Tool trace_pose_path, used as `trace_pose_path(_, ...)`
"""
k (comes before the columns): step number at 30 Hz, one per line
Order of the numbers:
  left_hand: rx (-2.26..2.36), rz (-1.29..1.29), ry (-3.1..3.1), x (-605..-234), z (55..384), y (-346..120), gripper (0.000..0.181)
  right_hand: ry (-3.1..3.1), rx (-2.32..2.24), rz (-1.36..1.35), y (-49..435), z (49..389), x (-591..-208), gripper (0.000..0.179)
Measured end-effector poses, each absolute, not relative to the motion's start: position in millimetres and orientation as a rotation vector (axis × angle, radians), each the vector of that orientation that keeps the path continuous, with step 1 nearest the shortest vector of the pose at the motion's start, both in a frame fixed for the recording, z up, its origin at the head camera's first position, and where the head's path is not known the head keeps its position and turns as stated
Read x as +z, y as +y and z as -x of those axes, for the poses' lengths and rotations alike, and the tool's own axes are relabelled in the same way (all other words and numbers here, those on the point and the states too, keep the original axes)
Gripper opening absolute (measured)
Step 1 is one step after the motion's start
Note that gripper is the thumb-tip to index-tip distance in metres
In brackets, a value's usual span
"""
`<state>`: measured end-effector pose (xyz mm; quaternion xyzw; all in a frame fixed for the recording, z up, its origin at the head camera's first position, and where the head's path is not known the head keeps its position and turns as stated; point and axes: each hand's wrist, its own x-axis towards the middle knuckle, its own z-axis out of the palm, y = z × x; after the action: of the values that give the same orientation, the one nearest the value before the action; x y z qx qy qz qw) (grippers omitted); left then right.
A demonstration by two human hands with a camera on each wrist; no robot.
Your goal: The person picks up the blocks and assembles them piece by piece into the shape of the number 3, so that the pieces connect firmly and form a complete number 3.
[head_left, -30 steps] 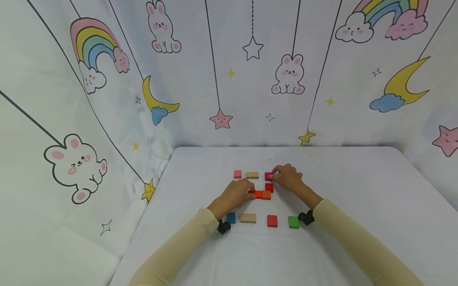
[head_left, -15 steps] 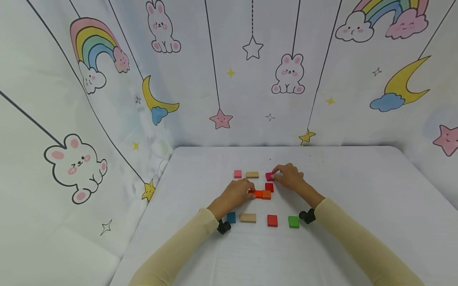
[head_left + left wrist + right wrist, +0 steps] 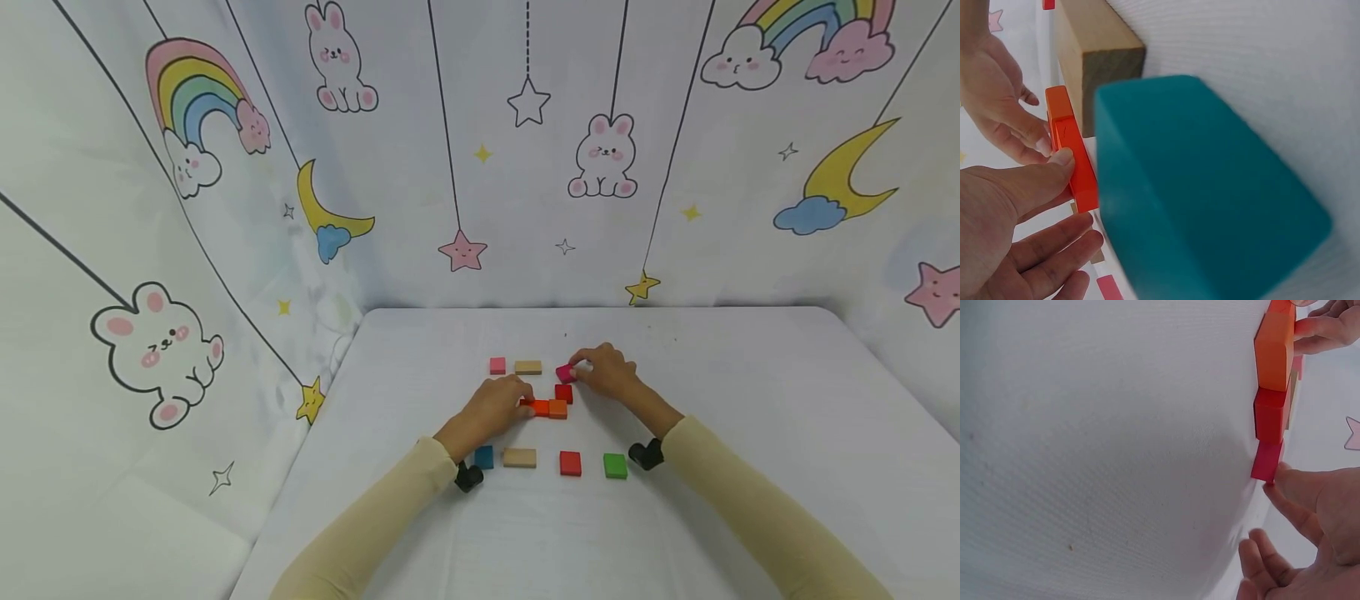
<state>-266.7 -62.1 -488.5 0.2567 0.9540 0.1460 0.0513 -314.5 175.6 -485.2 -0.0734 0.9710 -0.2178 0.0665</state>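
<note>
My right hand [image 3: 606, 372] pinches a crimson block [image 3: 566, 373] between thumb and finger. That block sits slightly turned, just beyond a red block [image 3: 564, 393]; in the right wrist view the two look close or touching. My left hand [image 3: 495, 408] holds a red-orange block [image 3: 1079, 165] with its thumb on the near face and a finger behind it, the other fingers spread. An orange block [image 3: 557, 408] adjoins the right end of the red-orange one and lies just in front of the red block. Part of the red-orange block is hidden by the left hand in the head view.
Behind stand a pink block [image 3: 497, 366] and a wooden block [image 3: 528, 367]. Nearer lie a teal block [image 3: 483, 457], another wooden block [image 3: 520, 457], a second red block [image 3: 570, 463] and a green block [image 3: 615, 466]. All are on a white-covered table [image 3: 720, 375].
The crimson block has turned and shifted slightly toward the red block, with my right hand on it. My left hand and the other blocks stay in place.
</note>
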Motion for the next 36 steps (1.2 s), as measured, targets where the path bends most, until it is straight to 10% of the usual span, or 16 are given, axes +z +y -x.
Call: trace_pose_path(36, 0.436, -0.775, 2.903, -488.0, 266.6, -62.2, 0.028, 2.885, -0.617, 0.291, 174.0, 312.8, -480.3, 0.03)
